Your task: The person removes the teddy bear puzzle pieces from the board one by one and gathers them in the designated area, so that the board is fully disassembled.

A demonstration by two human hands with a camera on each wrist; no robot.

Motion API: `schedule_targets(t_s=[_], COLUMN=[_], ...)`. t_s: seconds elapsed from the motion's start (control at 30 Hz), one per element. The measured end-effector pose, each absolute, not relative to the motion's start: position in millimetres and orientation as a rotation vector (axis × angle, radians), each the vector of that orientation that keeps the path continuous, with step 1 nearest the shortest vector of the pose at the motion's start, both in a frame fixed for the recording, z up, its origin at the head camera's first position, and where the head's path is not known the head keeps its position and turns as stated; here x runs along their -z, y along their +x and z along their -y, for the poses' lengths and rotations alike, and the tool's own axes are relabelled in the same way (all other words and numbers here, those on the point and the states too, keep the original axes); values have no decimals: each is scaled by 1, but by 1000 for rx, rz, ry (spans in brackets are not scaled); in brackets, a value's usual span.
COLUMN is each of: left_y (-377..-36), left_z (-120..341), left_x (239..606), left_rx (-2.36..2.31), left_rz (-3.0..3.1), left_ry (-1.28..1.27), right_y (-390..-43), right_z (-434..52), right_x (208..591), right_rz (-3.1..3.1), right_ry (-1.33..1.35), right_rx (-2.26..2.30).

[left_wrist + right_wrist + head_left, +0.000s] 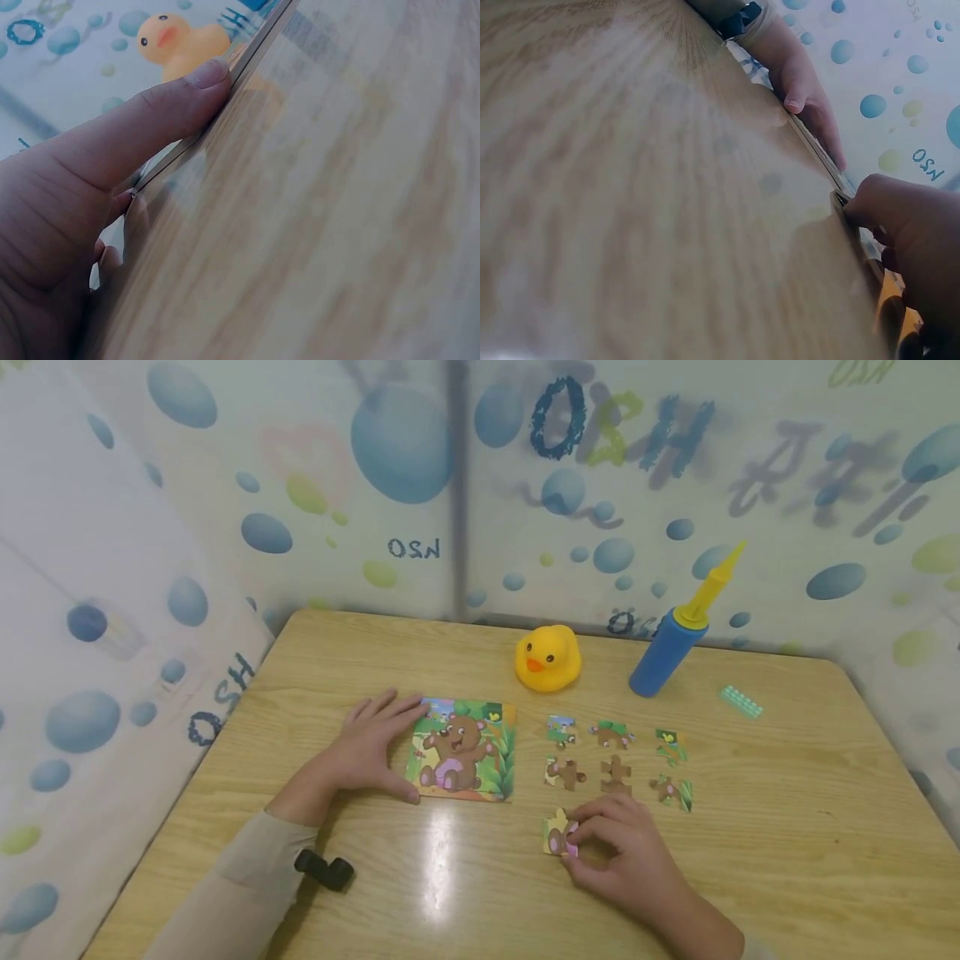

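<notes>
A square bear picture puzzle board lies flat on the wooden table. My left hand rests at its left side, fingers spread toward the top corner and thumb by the bottom edge. In the left wrist view the thumb lies along the board's thin edge. To the right, my right hand pinches a jigsaw piece with a purple and yellow print, at table level. Its fingertips cover the piece's right part. Several loose pieces, among them a plain brown one, lie face up in two rows above that hand.
A yellow rubber duck sits behind the board. Right of it stands a blue hand pump with a yellow nozzle, and beyond that lies a green toy brick. A bubble-printed curtain hangs along the table's back edge.
</notes>
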State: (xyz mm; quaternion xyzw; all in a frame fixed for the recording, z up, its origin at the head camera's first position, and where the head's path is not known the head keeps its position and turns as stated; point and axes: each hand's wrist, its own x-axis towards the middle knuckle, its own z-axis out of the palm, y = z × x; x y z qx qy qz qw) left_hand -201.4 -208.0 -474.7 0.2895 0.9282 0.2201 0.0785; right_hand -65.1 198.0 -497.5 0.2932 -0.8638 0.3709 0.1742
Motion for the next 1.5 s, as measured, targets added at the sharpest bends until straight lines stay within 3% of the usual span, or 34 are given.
schedule_targets(t_s=[1.5], left_y=[-200], left_z=[209], left_x=[472], left_rx=[-643], left_rz=[-2775], left_ry=[865], right_y=[-70], right_z=[-192], right_x=[498], right_rz=[2342], right_ry=[888], right_rx=[-1099])
